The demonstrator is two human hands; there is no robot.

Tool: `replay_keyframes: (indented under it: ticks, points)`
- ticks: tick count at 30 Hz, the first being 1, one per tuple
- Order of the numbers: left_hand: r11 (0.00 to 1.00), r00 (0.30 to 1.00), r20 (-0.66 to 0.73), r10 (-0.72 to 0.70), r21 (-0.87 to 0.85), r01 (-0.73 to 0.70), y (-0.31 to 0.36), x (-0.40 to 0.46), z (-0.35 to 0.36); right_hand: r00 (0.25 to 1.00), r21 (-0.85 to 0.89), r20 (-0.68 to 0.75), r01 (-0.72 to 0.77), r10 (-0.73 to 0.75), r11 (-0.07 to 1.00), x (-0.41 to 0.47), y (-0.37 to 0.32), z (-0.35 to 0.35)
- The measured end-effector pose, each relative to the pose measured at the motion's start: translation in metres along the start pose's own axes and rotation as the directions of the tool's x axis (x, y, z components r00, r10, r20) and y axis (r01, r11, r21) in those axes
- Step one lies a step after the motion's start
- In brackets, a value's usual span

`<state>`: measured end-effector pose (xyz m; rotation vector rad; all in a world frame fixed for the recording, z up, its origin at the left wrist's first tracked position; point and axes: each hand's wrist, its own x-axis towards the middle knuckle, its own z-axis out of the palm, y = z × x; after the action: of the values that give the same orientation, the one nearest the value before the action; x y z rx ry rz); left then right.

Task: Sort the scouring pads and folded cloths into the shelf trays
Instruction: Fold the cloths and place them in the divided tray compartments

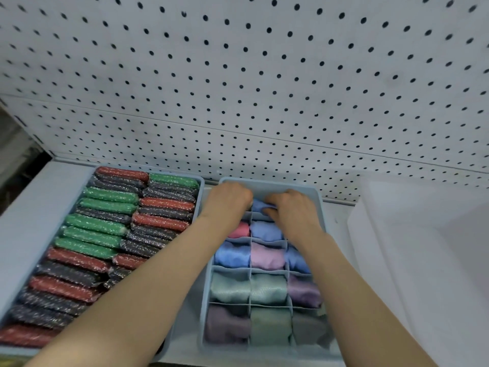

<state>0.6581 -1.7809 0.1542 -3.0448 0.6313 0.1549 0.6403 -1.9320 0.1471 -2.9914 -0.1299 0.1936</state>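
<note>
Reaching into the far end of the divided tray, both hands are working at a blue folded cloth that is sitting in a back-row cell, toward twelve o'clock of the tray. The left hand is curling its fingers down over the cloth's left end, and the right hand is curling round its right end, so only a small blue patch is showing between them. The fingertips are lying hidden under the knuckles, and whether they are pinching the fabric or merely pressing it is hard to make out. The cloth's long axis is running from nine to three o'clock, across the tray.

Other folded cloths are filling the nearer cells, one to a cell: pink, blue and lilac in the middle rows, pale green and dull purple toward six o'clock. Each is looking smooth and slightly shiny, rolled with its length lying nine to three. The right forearm is covering part of the right column, and the nearest row is blurring out.

At nine o'clock of this tray, just beside it, a second tray is holding scouring pads in two packed columns. They are glittering, in red, green and dark grey, standing on edge with their long axes running roughly nine to three. The left forearm is cutting across the nearer pads, and the lowest ones are running off the frame's edge.

Both trays are sitting on a pale shelf below a white pegboard.
</note>
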Motion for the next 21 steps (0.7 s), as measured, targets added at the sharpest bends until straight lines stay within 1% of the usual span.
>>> replay_keyframes:
  ticks: [2, 4, 5, 6, 7, 9, 10, 13, 17, 19, 21]
  points:
    - [0.994, 0.996, -0.063, 0.056, -0.091, -0.061, -0.005, -0.004, -0.002, 0.998, 0.055, -0.055, 0.015, -0.012, 0.998, -0.007, 0.003, -0.003]
    - [0.974, 0.982, -0.137, 0.130, -0.165, -0.152, -0.015, -0.014, -0.003, 0.989, 0.158, -0.148, 0.048, -0.024, 0.986, -0.017, 0.006, -0.008]
    - [0.966, 0.976, -0.152, 0.157, -0.180, -0.184, -0.019, -0.022, -0.003, 0.986, 0.206, -0.163, 0.065, -0.031, 0.976, -0.023, 0.008, -0.010]
    - [0.965, 0.973, -0.142, 0.184, -0.160, -0.206, -0.021, -0.029, -0.004, 0.990, 0.231, -0.134, 0.079, -0.049, 0.970, -0.028, 0.008, -0.010]
    - [0.969, 0.972, -0.110, 0.209, -0.112, -0.221, -0.020, -0.036, -0.005, 0.995, 0.219, -0.073, 0.090, -0.075, 0.972, -0.033, 0.007, -0.008]
    - [0.973, 0.973, -0.034, 0.228, -0.023, -0.229, -0.015, -0.040, -0.005, 0.993, 0.123, 0.028, 0.106, -0.110, 0.987, -0.039, 0.003, -0.003]
    - [0.975, 0.975, -0.009, 0.224, 0.005, -0.224, -0.013, -0.040, -0.005, 0.994, 0.103, 0.034, 0.103, -0.107, 0.989, -0.040, 0.002, 0.000]
    - [0.984, 0.985, 0.019, 0.173, 0.033, -0.174, -0.008, -0.039, -0.007, 0.997, 0.157, 0.001, 0.071, -0.073, 0.985, -0.040, -0.001, 0.004]
    - [1.000, 0.999, -0.038, 0.015, 0.025, -0.014, 0.003, -0.044, -0.005, 0.997, 0.276, 0.039, 0.050, -0.063, 0.960, -0.045, 0.003, -0.005]
    - [1.000, 0.997, -0.078, 0.014, -0.024, -0.015, 0.003, -0.046, 0.000, 0.999, 0.300, -0.039, -0.011, 0.023, 0.954, -0.050, 0.021, -0.017]
    - [0.991, 0.992, -0.120, 0.045, -0.117, -0.059, 0.004, -0.045, 0.005, 0.991, 0.212, -0.097, -0.071, 0.093, 0.975, -0.056, 0.039, -0.028]
